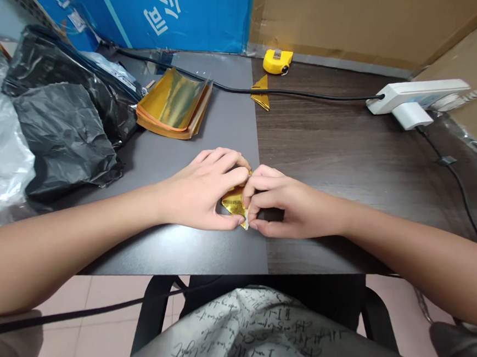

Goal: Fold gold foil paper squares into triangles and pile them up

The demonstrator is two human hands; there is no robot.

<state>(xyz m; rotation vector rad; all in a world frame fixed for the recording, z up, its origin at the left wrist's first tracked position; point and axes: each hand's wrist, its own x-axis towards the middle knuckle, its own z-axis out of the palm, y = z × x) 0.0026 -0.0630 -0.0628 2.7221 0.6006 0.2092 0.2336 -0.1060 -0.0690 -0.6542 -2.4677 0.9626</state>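
Observation:
A small piece of gold foil paper (pixel 234 200) lies between my two hands near the table's front edge, with a pale edge at its lower right corner. My left hand (pixel 215 187) curls over its left side, fingers and thumb closed on it. From the right, my right hand (pixel 276 200) pinches its right edge between thumb and fingers. Parts of the paper are hidden under the fingers. Behind my left hand sits a curved stack of gold foil sheets (pixel 174 102). Folded gold pieces (pixel 261 95) lie further back, under a black cable.
Black plastic bags (pixel 64 132) and a clear bag (pixel 2 160) fill the left side. A yellow tape measure (pixel 276 62) sits by the cardboard box (pixel 337 27). The black cable (pixel 311 95) runs to a white power strip (pixel 424 94). A blue box (pixel 172 14) stands behind.

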